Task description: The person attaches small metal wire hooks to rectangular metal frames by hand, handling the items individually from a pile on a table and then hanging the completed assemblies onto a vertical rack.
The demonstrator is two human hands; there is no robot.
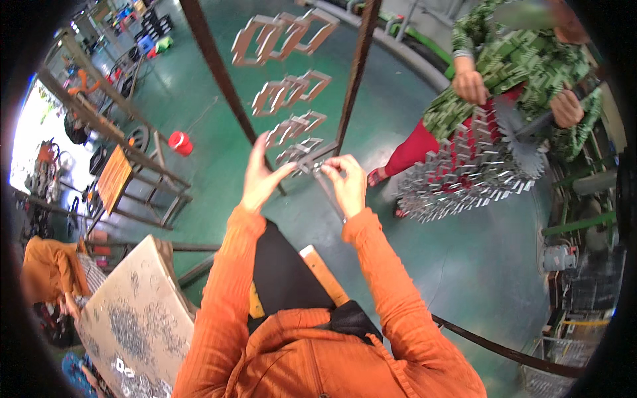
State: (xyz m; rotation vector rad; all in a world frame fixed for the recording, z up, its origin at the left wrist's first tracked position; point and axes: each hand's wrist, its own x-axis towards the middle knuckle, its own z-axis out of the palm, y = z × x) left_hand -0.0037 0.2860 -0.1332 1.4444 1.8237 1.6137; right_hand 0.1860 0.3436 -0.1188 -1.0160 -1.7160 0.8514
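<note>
Centre frame: my left hand (260, 174) open, fingers spread beside metal frame piece (302, 159); my right hand (346, 180) pinches a thin rod (330, 192). Co-worker's bundle (471, 176) right.

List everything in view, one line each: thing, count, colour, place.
Metal frame pieces: many, grey, hung in rows on the rack ahead.
Rack bars: two, brown, slanting from the top.
Bundle of metal pieces: one, silver, carried by a person at right.
Bucket: one, red, on the green floor at left.
Board of small parts: one, beige, lower left.
Left hand: open, at the lowest pieces.
Right hand: fingers pinching a thin hook.
</note>
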